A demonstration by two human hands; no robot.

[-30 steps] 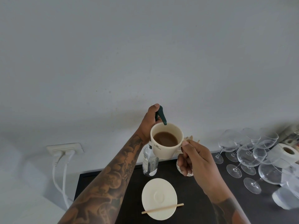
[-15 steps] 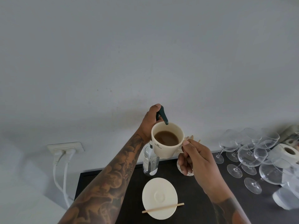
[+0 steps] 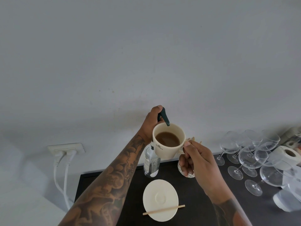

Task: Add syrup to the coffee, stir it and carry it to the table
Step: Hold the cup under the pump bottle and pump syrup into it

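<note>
Currently, your right hand (image 3: 197, 162) pinches the handle of the cream coffee cup (image 3: 168, 141), thumb and fingers curled round it, and holds the cup in the air above the dark counter (image 3: 203, 185). Your left hand (image 3: 152, 123) wraps the top of the syrup bottle (image 3: 151, 162), index finger curled over the dark pump head (image 3: 164, 117); the spout points down just inside the cup's far rim.

Risks from here:
- The spout sits close to the rim — a small drift of the cup probably sends syrup down its outer wall.
- A hard pump stroke may jolt the cup and slop coffee.

Contents: the cup holds light-brown coffee, well below the rim. The bottle is clear glass; its fill level cannot be read. The saucer (image 3: 160, 190) carries only a wooden stirrer (image 3: 163, 210) — unused, so stirring is not yet done.
</note>
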